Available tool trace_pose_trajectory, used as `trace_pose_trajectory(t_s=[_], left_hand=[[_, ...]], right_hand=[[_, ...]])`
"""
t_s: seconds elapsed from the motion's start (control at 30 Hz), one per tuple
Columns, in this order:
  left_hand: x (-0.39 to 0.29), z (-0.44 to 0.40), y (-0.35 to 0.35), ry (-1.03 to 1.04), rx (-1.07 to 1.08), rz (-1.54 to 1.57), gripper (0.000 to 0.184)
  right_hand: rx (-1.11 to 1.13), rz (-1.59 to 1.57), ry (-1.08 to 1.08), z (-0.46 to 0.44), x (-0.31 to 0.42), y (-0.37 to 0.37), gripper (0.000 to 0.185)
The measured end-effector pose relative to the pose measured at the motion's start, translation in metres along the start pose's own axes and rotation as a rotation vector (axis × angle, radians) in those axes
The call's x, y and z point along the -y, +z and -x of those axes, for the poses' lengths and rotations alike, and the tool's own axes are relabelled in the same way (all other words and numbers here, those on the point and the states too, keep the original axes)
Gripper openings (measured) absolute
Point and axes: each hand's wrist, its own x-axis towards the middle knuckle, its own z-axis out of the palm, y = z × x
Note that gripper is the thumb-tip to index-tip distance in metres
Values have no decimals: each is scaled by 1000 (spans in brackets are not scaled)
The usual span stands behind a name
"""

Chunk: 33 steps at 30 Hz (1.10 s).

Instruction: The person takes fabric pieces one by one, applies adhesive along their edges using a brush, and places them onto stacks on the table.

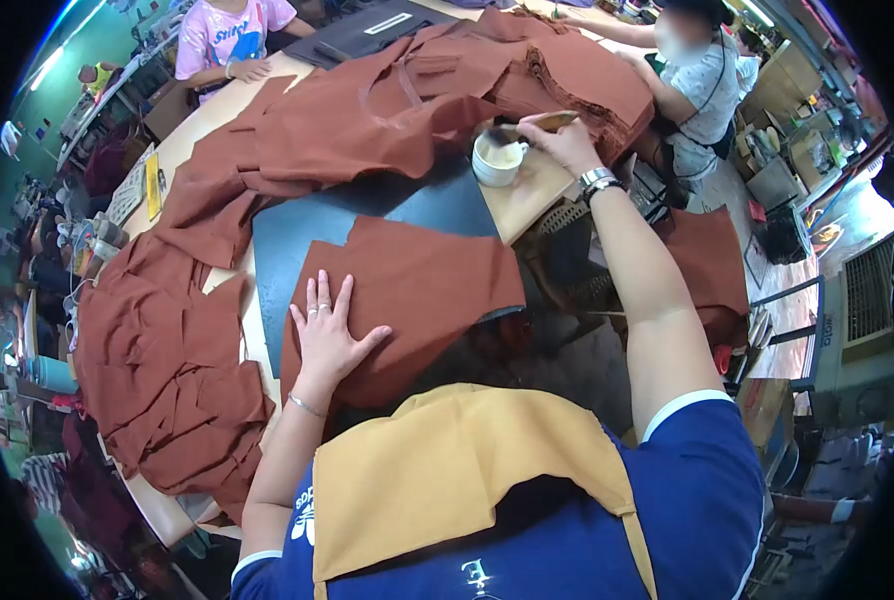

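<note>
My left hand (329,335) lies flat with fingers spread on a rust-brown fabric piece (437,275). That piece rests on a dark blue-grey board (442,200), and part of it hangs past the table edge. In my right hand (570,148) is a brush (553,120) with a wooden handle, gripped between the fingers. Its dark bristles are at the mouth of a white cup (495,172); how deep they reach I cannot tell. The cup stands at the board's far right corner.
Rust-brown fabric lies heaped at the left (167,370) and across the back (337,130), with a layered stack (587,85) at the far right. A yellow ruler-like strip (153,186) lies far left. Two people, one in a pink shirt (217,40), one at right (705,95), are across the table.
</note>
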Motion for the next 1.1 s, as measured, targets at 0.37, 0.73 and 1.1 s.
trace_pose_trajectory(t_s=[0.37, 0.73, 1.1], left_hand=[[-7, -31, 3, 131, -30, -64, 107], [-25, -51, 11, 169, -14, -46, 108], [-25, -54, 12, 184, -12, -47, 107]], right_hand=[[63, 141, -64, 137, 40, 5, 25], [-83, 150, 97, 281, 96, 6, 21], [21, 325, -62, 285, 80, 13, 16]])
